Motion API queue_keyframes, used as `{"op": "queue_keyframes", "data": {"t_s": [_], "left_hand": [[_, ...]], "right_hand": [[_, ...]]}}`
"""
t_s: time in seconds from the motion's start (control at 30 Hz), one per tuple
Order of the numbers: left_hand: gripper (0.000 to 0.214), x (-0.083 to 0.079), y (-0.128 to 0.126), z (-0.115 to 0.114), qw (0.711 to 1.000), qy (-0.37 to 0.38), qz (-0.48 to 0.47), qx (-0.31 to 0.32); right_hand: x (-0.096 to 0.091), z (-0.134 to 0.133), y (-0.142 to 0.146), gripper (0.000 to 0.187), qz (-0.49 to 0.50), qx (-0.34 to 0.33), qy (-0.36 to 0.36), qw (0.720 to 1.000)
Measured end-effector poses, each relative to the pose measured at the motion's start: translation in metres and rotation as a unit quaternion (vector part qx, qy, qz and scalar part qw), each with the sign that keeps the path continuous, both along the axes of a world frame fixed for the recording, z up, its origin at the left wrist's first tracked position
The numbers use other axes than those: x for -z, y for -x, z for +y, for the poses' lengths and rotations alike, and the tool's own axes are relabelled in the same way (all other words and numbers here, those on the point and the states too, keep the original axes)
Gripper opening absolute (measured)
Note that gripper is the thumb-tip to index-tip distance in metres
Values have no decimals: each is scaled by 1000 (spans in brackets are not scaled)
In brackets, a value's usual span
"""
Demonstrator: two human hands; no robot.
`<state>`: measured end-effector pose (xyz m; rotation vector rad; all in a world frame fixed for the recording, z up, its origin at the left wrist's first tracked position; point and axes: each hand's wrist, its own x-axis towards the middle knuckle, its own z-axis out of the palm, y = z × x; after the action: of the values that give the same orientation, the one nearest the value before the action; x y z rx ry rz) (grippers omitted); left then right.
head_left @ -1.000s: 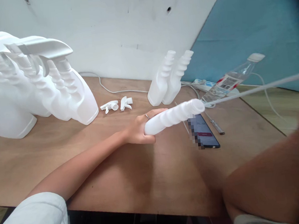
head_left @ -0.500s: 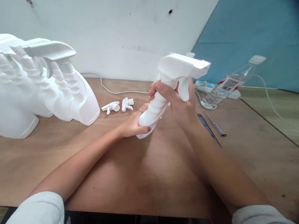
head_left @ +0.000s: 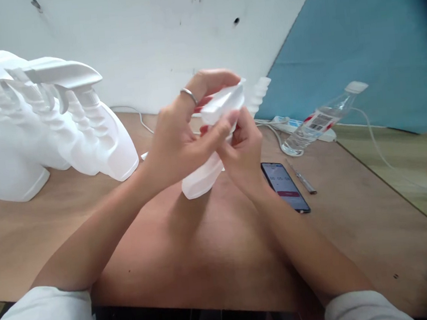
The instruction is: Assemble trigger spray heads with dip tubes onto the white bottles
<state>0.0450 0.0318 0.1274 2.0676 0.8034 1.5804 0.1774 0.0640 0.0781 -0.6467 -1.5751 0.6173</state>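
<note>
A white spray bottle is tilted in front of me, its base low and to the left over the table. My left hand, with a ring on one finger, is closed around the white trigger spray head from above, thumb across its near side. Just below the head, my right hand is wrapped around the bottle's neck. The fingers hide most of the neck and the trigger. Behind my hands shows the ribbed neck of another white bottle.
White spray bottles stand grouped at the left of the wooden table. On the right are a phone, a screwdriver-like tool, a leaning clear water bottle and a power strip. A white cable runs along the wall.
My left hand has moved from the bottle's body up to the spray head. The right hand has slid lower, to the neck. The spray head has turned, and the phone is less covered.
</note>
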Motion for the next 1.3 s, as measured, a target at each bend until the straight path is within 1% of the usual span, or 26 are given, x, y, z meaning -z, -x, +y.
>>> {"op": "queue_keyframes", "data": {"t_s": [0.03,0.07,0.17,0.2,0.23,0.33,0.43,0.57,0.63,0.83,0.97,1.03,1.1,1.17,1.23,1.3], "left_hand": [[28,-1,5,0,1000,7,-3,9],[25,-2,10,0,1000,13,-9,23],[21,-5,25,3,998,16,-12,55],[21,-6,29,4,998,13,-5,58],[21,-8,32,4,998,8,3,59],[19,-11,37,4,998,6,20,61],[19,-11,37,5,998,13,18,57],[19,-9,36,7,998,-26,8,65],[19,-9,35,7,997,-31,4,64],[19,-7,35,9,998,-16,-8,60],[19,-3,35,14,997,-36,-23,58],[18,-3,34,15,997,-33,-43,62],[18,-5,35,15,997,-27,-62,45],[18,-8,36,12,997,-38,-67,15],[16,-11,37,10,997,-57,-53,-8],[15,-11,39,8,998,-57,-24,-7]], "right_hand": [[0,0,0,20,-4,-29,8,1000],[-1,0,-1,22,-10,-73,20,997],[-3,1,-4,29,-21,-223,63,973],[-4,2,-4,31,-20,-251,75,965],[-4,2,-4,33,-17,-263,86,961],[-5,1,-2,34,-1,-240,112,964],[-4,-2,0,35,17,-223,119,967],[-2,0,-1,35,10,-279,118,953],[-1,0,0,37,6,-291,117,949],[-2,0,3,34,-1,-259,113,959],[-3,-1,4,34,-1,-246,107,963],[-4,-4,4,35,-9,-235,110,966],[-3,-6,4,34,-20,-232,111,966],[-2,-8,5,32,-24,-240,112,964],[-1,-9,5,31,-12,-256,107,961],[0,-8,5,32,7,-278,102,955]]}}
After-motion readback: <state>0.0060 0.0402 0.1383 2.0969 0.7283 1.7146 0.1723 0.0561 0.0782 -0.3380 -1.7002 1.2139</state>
